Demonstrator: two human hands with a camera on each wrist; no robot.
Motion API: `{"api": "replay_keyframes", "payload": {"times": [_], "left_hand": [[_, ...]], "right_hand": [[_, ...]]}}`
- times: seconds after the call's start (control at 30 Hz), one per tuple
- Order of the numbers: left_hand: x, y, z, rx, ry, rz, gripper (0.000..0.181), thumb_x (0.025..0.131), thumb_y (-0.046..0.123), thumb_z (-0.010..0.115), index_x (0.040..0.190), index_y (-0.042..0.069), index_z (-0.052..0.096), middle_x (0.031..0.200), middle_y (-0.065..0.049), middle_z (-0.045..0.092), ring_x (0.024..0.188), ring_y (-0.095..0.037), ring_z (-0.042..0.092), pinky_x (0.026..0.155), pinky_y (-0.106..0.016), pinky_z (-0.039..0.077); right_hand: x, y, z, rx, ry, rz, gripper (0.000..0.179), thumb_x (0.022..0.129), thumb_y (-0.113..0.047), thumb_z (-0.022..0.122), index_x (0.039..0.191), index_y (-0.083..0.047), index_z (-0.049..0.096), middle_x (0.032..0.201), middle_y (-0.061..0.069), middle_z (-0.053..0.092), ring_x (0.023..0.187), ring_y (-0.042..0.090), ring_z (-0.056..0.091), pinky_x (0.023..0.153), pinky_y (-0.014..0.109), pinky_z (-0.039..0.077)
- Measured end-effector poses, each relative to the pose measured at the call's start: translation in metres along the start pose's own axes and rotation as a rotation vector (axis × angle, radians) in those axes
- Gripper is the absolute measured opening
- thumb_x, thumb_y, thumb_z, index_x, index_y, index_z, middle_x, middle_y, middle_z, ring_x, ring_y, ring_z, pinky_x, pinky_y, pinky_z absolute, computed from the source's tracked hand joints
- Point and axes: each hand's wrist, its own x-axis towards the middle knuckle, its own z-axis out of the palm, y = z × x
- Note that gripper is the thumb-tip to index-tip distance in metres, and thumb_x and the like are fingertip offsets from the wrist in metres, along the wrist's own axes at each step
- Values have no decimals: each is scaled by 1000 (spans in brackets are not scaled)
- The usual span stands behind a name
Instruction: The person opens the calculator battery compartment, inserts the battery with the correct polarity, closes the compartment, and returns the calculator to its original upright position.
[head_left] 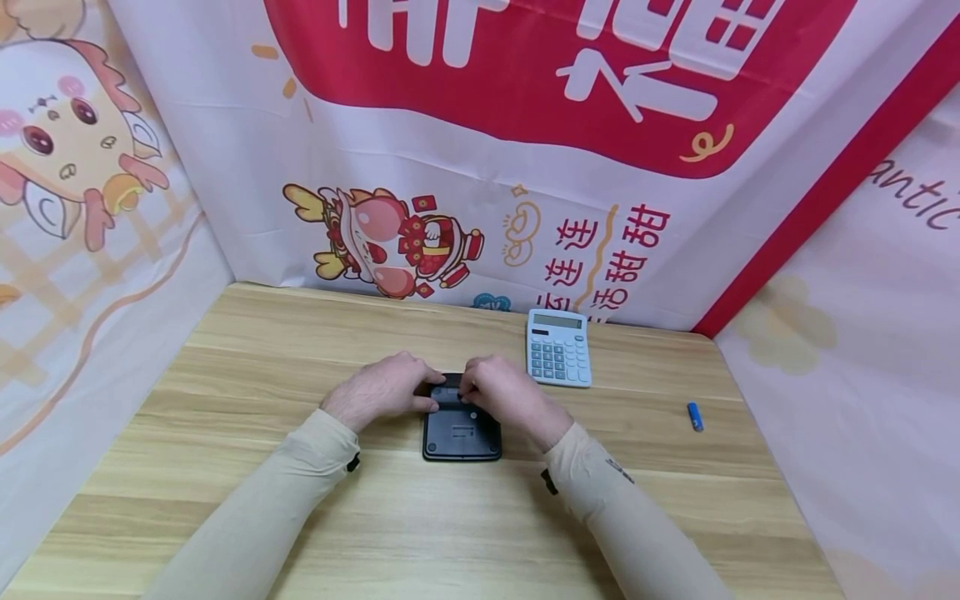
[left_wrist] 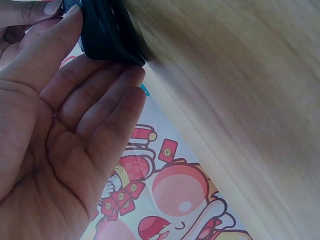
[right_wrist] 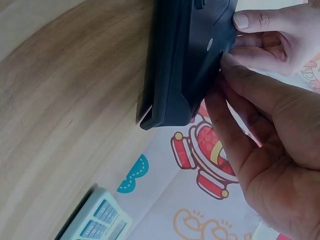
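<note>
A flat black device [head_left: 462,437] with rounded corners lies face down on the wooden table, its small round feet and label turned up. At its far left corner the left hand [head_left: 388,388] grips it, thumb on the back and fingers along the far side. In the left wrist view those fingers [left_wrist: 112,107] reach along the edge of the black casing. The right hand [head_left: 507,395] pinches at the far part of the back, close to the left thumb. Its thumb tip [right_wrist: 230,61] presses on the casing; whatever lies between the fingertips is hidden.
A light blue calculator [head_left: 558,348] lies face up behind and right of the hands. Farther right is a small blue battery [head_left: 695,417]. Printed cloth [head_left: 480,150] hangs along the table's back edge, with more cloth at both sides.
</note>
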Motion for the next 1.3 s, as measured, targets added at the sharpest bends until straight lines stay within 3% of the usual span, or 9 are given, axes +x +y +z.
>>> {"api": "replay_keyframes", "payload": {"times": [0.17,0.3,0.5,0.67,0.87,1.07,1.3], "left_hand": [[0,0,0,10,1,6,46,110,31,87,153,15,80,149,-11,83,110,-19,72,112,-47,66],[0,-1,0,27,18,32,43,110,32,87,149,16,82,142,-8,86,111,-17,75,113,-48,67],[1,-3,0,69,47,56,35,108,33,88,138,14,87,129,-5,89,102,-15,75,106,-47,69],[1,-1,-1,110,99,2,31,111,28,85,135,8,86,128,-10,88,99,-17,74,101,-45,70],[-4,2,-3,46,176,-86,22,111,22,84,122,3,87,114,-12,87,95,-21,76,91,-45,69],[-6,5,-3,-66,103,-155,22,113,28,83,110,6,87,98,-5,81,83,-18,67,72,-31,54],[-5,4,-2,-102,58,-163,25,115,32,80,108,8,85,94,-4,74,83,-18,64,72,-30,49]], "right_hand": [[-3,1,-3,39,-26,11,9,105,-10,90,114,-14,92,113,1,86,105,13,80,103,34,72],[-6,4,-3,74,-49,33,20,106,-12,90,126,-12,87,125,3,86,115,17,80,111,37,70],[-13,12,-3,84,-82,117,33,107,-17,90,139,-12,83,136,6,85,126,20,79,118,42,67],[-15,19,-3,80,-73,154,36,105,-19,92,139,-9,83,138,9,84,126,23,80,118,44,67],[-17,24,3,85,-45,140,36,105,-17,92,139,-7,83,137,10,83,124,23,80,115,43,68],[-19,22,4,106,-21,141,34,105,-14,91,137,-5,83,135,12,83,123,24,80,114,43,69],[-20,20,7,117,-16,170,35,106,-13,90,140,-6,82,137,11,82,125,23,79,114,41,69]]}}
